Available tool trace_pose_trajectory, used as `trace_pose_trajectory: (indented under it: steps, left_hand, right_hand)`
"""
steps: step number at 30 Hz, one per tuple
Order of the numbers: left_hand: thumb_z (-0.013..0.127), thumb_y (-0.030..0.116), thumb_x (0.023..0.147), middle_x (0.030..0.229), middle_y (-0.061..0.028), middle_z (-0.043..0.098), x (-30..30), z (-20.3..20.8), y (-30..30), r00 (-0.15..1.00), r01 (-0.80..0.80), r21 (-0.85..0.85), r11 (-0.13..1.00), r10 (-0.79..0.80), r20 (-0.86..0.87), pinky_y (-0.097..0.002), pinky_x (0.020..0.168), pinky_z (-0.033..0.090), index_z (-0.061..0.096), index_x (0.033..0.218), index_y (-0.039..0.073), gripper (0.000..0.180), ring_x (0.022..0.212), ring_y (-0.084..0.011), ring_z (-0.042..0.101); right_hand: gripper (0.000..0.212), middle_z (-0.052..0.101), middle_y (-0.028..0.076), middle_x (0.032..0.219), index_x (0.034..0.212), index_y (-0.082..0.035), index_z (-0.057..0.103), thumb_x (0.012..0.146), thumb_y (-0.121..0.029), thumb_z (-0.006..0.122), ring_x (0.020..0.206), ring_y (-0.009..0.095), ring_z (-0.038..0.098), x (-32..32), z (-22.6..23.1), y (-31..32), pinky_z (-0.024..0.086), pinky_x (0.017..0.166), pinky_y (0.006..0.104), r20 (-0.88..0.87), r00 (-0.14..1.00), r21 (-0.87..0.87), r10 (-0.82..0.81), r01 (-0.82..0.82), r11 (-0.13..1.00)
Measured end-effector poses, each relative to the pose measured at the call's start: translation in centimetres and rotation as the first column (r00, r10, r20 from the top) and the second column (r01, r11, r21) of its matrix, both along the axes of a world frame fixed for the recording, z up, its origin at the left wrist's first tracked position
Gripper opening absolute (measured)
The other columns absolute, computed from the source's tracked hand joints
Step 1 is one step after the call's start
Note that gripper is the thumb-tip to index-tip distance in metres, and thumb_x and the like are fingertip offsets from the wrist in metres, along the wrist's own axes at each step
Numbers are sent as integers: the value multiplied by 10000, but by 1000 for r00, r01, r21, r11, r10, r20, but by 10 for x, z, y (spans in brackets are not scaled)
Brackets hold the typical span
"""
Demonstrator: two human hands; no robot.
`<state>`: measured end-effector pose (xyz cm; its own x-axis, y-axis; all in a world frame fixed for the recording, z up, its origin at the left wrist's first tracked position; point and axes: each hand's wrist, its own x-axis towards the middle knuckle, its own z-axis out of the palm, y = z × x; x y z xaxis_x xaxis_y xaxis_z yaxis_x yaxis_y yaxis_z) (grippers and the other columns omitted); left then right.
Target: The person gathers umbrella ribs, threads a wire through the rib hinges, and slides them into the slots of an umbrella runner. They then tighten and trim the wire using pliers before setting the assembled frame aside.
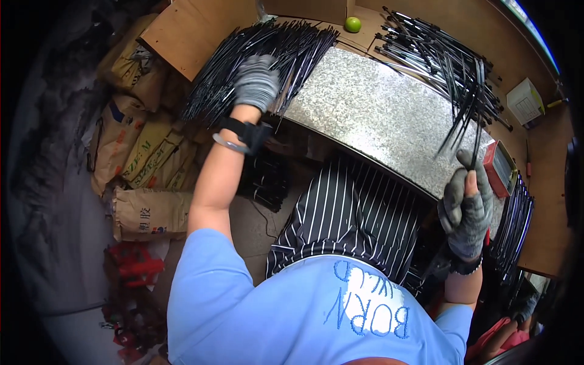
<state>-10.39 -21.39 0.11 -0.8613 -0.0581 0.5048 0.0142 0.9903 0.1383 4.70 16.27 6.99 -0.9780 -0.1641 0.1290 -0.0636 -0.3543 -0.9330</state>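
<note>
My left hand (257,83), in a grey knit glove, is over a large pile of long thin black strips (213,85) at the left of the worktop. Motion blurs its fingers, so I cannot tell whether they grip any. On the right, my gloved right hand (468,207) is closed around a few thin black strips (477,131) that rise from its fingers. The bare thumb tip shows through the glove. Beyond that hand, a second pile of glossy black strips (426,52) lies along the back right, some with small end pieces.
A speckled grey stone slab (371,103) spans the middle. Beside my right hand stand a red-edged box (500,167) and more dark strips (514,222). A green ball-shaped thing (352,24) sits at the back, a white box (525,102) at right. Paper sacks (149,213) line the left floor.
</note>
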Motion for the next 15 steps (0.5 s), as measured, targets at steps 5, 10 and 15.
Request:
trace_pose_trajectory:
  steps: [5, 10, 15]
  left_hand:
    - [653, 285, 727, 954, -131, 613, -18, -23, -47, 870, -270, -169, 948, 315, 379, -379, 797, 444, 601, 956, 65, 321, 865, -325, 562]
    - [646, 258, 761, 845, -113, 640, -8, 4, -53, 931, -183, 242, 953, 89, 355, -333, 707, 487, 613, 939, 66, 263, 736, -247, 603]
    - [565, 161, 846, 814, -73, 628, 49, 62, 41, 856, 198, 929, 314, -516, -8, -189, 510, 487, 563, 965, 22, 183, 610, -95, 587]
  right_hand:
    - [360, 421, -30, 620, 1206, 1, 406, 927, -226, 409, 375, -3, 307, -21, -16, -18, 254, 300, 147, 73, 996, -14, -45, 46, 999]
    - [355, 497, -1, 697, 1200, 2, 410, 926, -224, 409, 441, 18, 416, -32, -22, -21, 356, 367, 151, 57, 998, 25, 11, -13, 1000]
    - [354, 568, 57, 821, 1196, 4, 411, 924, -223, 406, 579, 85, 539, -45, -40, -47, 462, 495, 199, 19, 988, 131, -155, 151, 980]
